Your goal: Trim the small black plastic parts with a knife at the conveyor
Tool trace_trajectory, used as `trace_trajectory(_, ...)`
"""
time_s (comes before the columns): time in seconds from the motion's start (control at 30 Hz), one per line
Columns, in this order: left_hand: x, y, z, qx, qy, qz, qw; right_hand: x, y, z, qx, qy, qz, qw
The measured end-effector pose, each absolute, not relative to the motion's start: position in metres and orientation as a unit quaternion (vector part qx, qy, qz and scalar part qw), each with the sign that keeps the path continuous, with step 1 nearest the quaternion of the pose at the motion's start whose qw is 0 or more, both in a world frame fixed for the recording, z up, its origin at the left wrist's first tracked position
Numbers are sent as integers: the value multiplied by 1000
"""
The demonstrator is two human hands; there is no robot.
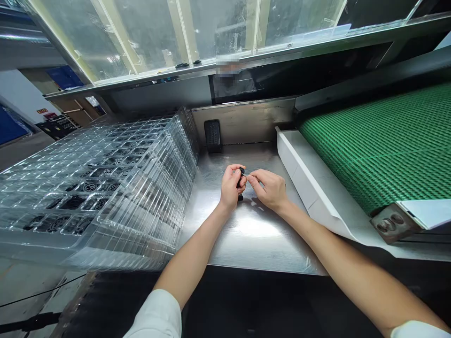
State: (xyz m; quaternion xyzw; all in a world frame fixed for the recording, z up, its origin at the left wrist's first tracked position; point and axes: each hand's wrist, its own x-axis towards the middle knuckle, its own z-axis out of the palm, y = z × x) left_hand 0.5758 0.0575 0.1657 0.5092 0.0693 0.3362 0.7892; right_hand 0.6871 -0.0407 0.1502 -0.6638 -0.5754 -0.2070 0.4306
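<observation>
My left hand (231, 187) and my right hand (268, 189) meet low over the stainless steel table (246, 225). A small black part (241, 174) is pinched in my left fingers, and much of it is hidden by them. My right thumb and forefinger reach in and touch its side. A dark tip (240, 198) shows below my left hand, probably the same part's lower end. The picture does not settle what kind of part it is.
Stacked clear plastic trays (141, 188) with round black parts in their pockets fill the left side. A green mesh conveyor belt (380, 145) runs along the right behind a white sheet edge (303, 173). A black pad (213, 135) stands at the table's back. Glass panels (176, 33) rise above.
</observation>
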Motion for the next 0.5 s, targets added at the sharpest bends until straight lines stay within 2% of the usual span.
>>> trace_trajectory(0.5,574,57,169,511,63,320,795,685,-42,153,-674,-568,-186,435)
